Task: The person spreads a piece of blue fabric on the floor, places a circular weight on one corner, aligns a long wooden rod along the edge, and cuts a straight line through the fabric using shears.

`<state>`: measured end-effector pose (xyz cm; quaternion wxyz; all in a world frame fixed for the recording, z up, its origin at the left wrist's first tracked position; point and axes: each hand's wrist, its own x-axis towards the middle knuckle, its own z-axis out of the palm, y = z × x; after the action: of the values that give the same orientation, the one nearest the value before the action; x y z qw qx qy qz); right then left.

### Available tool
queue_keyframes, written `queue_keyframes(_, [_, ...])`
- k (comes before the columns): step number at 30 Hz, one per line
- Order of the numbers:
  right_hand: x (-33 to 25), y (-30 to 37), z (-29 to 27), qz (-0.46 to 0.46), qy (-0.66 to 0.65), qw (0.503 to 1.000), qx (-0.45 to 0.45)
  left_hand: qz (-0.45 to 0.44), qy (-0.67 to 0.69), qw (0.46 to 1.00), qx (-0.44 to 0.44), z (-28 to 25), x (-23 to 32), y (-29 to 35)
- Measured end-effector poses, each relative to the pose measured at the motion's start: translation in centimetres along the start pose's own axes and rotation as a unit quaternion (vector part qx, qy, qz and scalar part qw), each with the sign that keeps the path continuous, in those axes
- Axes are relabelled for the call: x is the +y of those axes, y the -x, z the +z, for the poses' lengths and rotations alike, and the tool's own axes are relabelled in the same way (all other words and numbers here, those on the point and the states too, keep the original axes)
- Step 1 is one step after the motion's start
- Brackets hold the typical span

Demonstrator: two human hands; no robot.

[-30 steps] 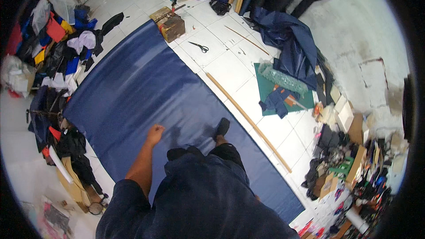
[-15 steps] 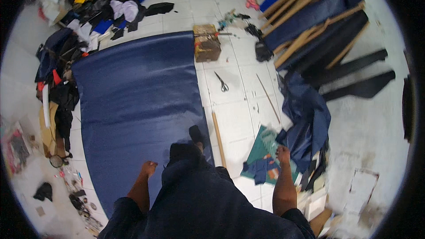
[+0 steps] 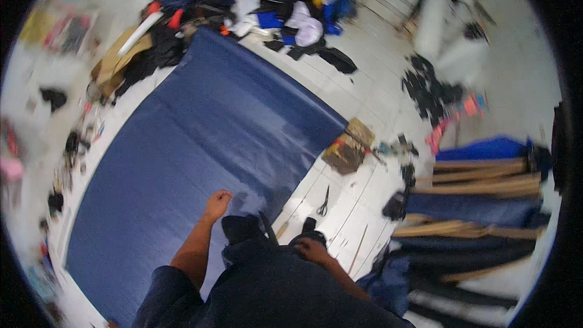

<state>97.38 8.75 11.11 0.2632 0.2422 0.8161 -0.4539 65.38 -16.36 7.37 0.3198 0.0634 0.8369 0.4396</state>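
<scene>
A large dark blue sheet (image 3: 176, 164), smooth and slightly shiny, lies spread on the floor in front of me and to my left. Above its near part hangs my left hand (image 3: 217, 203), fingers curled in, nothing visible in them. My right hand (image 3: 311, 250) is close to my dark clothing at my right leg; its fingers are blurred and partly lost against the dark cloth. Black-handled scissors (image 3: 323, 201) lie on the white tiles beyond it. A short piece of a tan stick (image 3: 282, 229) shows beside the sheet's edge, the rest hidden by my body.
A worn block (image 3: 347, 153) stands at the sheet's far right corner. Cloth scraps (image 3: 303, 27) are heaped at the back. Dark rolls with tan tubes (image 3: 480, 206) lie on the right, and a thin stick (image 3: 359, 249) rests on the tiles. Clutter lines the left wall.
My view has swung leftward, so the sheet now runs diagonally. My right hand has come in from the far right to my leg. My left hand reaches out over the sheet.
</scene>
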Motion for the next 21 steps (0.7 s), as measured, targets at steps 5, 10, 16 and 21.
queue_keyframes(5, [4.2, -1.8, -10.2, -0.014, 0.163, 0.949, -0.268, -0.082, -0.030, 0.978, 0.191, 8.0, -4.1, 11.5])
queue_keyframes(10, [11.1, -0.8, -15.5, -0.108, 0.304, 0.869, -0.376, -0.120, 0.000, 0.979, 0.163, 21.1, 2.2, 26.4])
queue_keyframes(16, [11.5, -1.5, -18.3, -0.080, 0.343, 0.801, -0.484, -0.298, -0.062, 0.941, -0.145, 26.9, 5.2, 34.2])
queue_keyframes(21, [18.0, -1.0, -17.1, 0.075, 0.233, 0.660, -0.710, -0.323, 0.038, 0.920, -0.217, 35.9, -2.1, 35.5])
